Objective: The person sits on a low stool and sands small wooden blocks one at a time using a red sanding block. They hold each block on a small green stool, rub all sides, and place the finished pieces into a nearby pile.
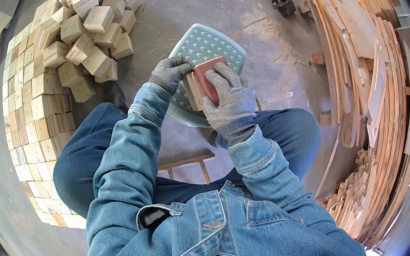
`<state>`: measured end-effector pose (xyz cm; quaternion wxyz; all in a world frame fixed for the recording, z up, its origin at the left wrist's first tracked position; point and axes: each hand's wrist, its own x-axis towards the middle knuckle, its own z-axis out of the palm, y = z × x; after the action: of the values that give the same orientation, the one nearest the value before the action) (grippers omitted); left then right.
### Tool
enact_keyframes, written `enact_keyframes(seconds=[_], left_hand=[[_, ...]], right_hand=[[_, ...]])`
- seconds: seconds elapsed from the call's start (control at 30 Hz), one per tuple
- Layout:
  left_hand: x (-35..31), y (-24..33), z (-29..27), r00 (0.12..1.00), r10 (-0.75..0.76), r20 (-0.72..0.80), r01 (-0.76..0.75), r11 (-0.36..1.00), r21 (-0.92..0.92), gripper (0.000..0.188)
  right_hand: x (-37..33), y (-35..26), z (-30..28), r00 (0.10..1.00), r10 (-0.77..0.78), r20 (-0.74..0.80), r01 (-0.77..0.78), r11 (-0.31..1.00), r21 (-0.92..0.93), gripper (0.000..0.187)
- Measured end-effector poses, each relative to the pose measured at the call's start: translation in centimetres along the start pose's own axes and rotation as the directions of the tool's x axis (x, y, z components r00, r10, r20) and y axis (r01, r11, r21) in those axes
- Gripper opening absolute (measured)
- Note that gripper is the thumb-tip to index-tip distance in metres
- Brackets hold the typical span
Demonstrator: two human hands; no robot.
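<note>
In front of me stands a pale blue-green plastic stool [211, 38] with a raised pattern on its top. A wooden block [193, 92] with layered edges is held over the stool top. Against the block's face lies a flat reddish-brown piece [210, 87] that looks like sandpaper. My right hand [232, 98], in a grey knit glove, is closed over this sheet, fingers bent across it. My gloved left hand [171, 73] is closed in a pinch at the block's upper left corner; its fingertips are partly hidden.
Stacked wooden blocks [33, 124] stand to my left, with a loose heap [92, 39] beyond. A yellow and black power tool [280, 0] with a cord lies on the floor ahead right, near sawdust [282, 48]. Long boards [383, 89] are piled at right.
</note>
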<state>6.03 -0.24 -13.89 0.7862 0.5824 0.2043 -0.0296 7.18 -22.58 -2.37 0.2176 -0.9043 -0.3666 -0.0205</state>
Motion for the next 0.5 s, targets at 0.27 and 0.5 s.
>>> enact_keyframes(seconds=[0.27,0.5], left_hand=[[-0.1,-0.5,0.4,0.953,-0.079,-0.293,-0.079,0.867,-0.492,0.011],[0.8,0.0,1.5,0.823,-0.232,-0.519,-0.226,0.704,-0.673,0.008]], right_hand=[[0.2,0.4,0.1,0.995,-0.045,-0.083,0.043,0.999,-0.031,0.056],[0.6,0.2,0.0,1.000,-0.019,0.000,0.019,1.000,0.009,0.061]])
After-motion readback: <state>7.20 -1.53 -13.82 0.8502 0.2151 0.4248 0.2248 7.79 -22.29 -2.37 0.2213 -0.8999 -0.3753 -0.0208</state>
